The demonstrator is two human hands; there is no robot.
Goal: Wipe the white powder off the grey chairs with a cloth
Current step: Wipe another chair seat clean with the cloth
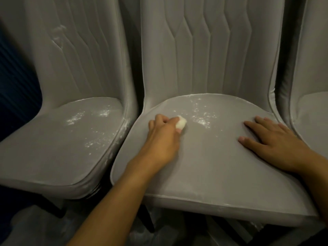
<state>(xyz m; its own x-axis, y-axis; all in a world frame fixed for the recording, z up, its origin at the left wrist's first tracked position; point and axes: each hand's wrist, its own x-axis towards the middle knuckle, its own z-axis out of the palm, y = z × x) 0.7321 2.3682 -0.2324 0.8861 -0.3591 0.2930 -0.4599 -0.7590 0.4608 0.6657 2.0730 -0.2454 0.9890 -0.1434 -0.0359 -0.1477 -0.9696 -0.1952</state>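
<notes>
Three grey padded chairs stand side by side. On the middle chair's seat (204, 157), my left hand (163, 135) grips a small balled white cloth (234, 123) against the cushion, just left of a patch of white powder (204, 118) near the seat's back. My right hand (273, 139) rests flat on the right side of the same seat, fingers spread. The left chair's seat (53, 148) carries white powder (85, 118) across its back and right edge, and there is a smear on its backrest (58, 36).
A third grey chair (312, 112) shows at the right edge. Dark chair legs (53, 206) and a dim floor lie below the seats. At the far left is a dark blue ribbed surface (16, 77).
</notes>
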